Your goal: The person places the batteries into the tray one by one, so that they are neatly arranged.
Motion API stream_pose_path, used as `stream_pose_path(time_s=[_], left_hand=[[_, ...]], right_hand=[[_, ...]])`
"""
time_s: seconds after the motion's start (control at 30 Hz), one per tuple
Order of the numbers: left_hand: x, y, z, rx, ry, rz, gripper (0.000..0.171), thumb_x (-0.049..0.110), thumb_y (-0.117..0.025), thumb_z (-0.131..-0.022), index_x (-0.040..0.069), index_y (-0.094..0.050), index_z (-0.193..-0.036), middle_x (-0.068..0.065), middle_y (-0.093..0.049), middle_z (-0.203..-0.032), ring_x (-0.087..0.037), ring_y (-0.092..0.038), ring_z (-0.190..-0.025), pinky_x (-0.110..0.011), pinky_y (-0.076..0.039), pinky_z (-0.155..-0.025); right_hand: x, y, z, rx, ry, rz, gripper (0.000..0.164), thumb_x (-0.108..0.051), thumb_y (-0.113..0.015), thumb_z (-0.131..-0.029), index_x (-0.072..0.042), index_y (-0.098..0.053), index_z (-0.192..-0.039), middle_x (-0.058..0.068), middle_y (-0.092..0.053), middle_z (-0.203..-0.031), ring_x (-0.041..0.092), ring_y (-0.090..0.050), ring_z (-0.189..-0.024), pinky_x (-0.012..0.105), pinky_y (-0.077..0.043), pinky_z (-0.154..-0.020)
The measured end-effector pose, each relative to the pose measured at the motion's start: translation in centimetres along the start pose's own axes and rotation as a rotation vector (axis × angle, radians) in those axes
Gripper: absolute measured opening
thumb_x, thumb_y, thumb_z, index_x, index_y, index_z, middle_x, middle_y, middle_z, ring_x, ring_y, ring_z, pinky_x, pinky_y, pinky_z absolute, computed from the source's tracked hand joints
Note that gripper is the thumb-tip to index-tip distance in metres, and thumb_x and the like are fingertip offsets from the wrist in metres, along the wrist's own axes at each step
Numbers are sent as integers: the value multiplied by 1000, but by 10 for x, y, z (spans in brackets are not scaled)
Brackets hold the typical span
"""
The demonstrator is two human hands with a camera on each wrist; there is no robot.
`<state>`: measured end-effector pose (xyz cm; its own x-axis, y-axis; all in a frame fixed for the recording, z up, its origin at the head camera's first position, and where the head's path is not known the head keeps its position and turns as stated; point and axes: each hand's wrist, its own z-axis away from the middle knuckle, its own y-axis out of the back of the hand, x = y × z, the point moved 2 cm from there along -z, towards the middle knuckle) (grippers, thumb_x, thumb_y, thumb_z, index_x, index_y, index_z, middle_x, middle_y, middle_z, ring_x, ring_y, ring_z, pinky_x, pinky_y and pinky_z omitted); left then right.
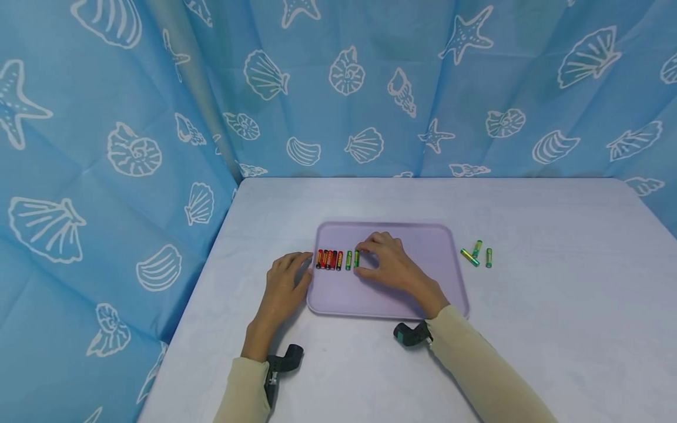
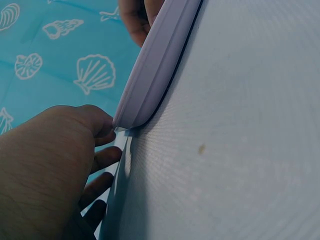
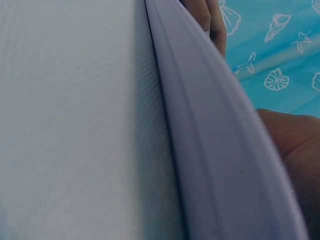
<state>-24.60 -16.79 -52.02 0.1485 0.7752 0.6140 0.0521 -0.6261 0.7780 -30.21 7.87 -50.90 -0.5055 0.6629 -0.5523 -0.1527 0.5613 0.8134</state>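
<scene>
Between the thumb and a finger of my right hand (image 1: 386,261), a green battery (image 1: 357,258) is pinched by its ends, upright in the row on the lilac tray (image 1: 338,296). Just left of it lies another green battery (image 1: 348,260). Several red-and-black batteries (image 1: 329,259) lie side by side near the tray's left rim. My left hand (image 1: 282,288) touches that rim with thumb and fingertip, its fingers loosely bent; the left wrist view shows the thumb against the tray's edge (image 2: 150,65). In the right wrist view, the tray wall (image 3: 215,130) hides the batteries and most of my right hand.
Three green batteries, among them a slanted one (image 1: 469,257), lie on the white-covered table (image 1: 555,282) right of the tray. A blue curtain (image 1: 317,111) with shell prints hangs behind and at the left. Each wrist carries a black camera mount (image 1: 409,335).
</scene>
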Motion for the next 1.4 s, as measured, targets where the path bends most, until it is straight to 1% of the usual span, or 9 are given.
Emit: stream_pose_path(time_s=[0.13,0.27,0.47,0.63,0.73,0.87,1.0,1.17,1.4], left_hand=[[0,0,0,2,3,-7,40,28,-53,-104,19,-55,-143,-7,-51,-143,-29,-34,-139,-52,-21,-116],[0,0,0,18,-15,-4,40,26,-55,-103,17,-57,-142,-9,-52,-141,-31,-36,-138,-54,-22,-115],[1,1,1,19,-25,5,40,25,-56,-102,15,-57,-141,-10,-53,-140,-31,-37,-137,-53,-22,-114],[2,1,1,23,-34,5,40,24,-56,-102,14,-57,-141,-10,-53,-140,-32,-37,-137,-55,-23,-114],[1,1,1,29,-41,7,40,23,-57,-102,14,-58,-140,-10,-54,-139,-32,-38,-136,-55,-23,-113],[1,1,1,28,-45,10,40,23,-57,-102,14,-57,-141,-10,-54,-139,-32,-38,-136,-54,-23,-114],[1,1,1,22,-38,5,40,24,-56,-102,14,-57,-141,-11,-53,-140,-33,-38,-136,-55,-23,-114],[0,0,0,4,-23,-15,41,26,-54,-103,16,-56,-142,-9,-52,-142,-31,-36,-137,-53,-22,-115],[1,0,1,16,-22,-14,40,25,-56,-102,15,-56,-142,-10,-53,-141,-32,-37,-137,-54,-23,-114]], right_hand=[[1,-1,0,5,3,0,45,-30,-82,-84,-7,-70,-121,3,-59,-109,23,-49,-106,44,-35,-92],[3,-2,0,8,10,-6,44,-30,-81,-84,-7,-70,-120,3,-59,-109,23,-49,-107,45,-34,-91],[3,-2,0,-13,4,-3,46,-32,-80,-85,-7,-69,-122,3,-59,-111,24,-49,-109,46,-33,-92],[0,4,2,-34,-5,14,49,-35,-80,-86,-8,-68,-125,4,-57,-114,24,-47,-110,47,-33,-94],[-2,13,5,-17,-1,5,46,-33,-79,-87,-8,-67,-125,5,-57,-113,24,-47,-109,48,-32,-94],[-1,29,15,30,10,-4,41,-29,-78,-88,-7,-68,-122,7,-58,-108,24,-46,-107,49,-32,-93],[6,44,30,72,16,2,39,-25,-79,-88,-6,-68,-120,9,-59,-106,26,-47,-105,52,-32,-92],[26,56,49,114,12,6,35,-20,-80,-87,-5,-69,-117,9,-60,-104,27,-50,-106,52,-34,-92],[53,72,75,175,3,45,33,-15,-81,-85,-4,-70,-114,7,-60,-101,27,-50,-103,45,-33,-83]])
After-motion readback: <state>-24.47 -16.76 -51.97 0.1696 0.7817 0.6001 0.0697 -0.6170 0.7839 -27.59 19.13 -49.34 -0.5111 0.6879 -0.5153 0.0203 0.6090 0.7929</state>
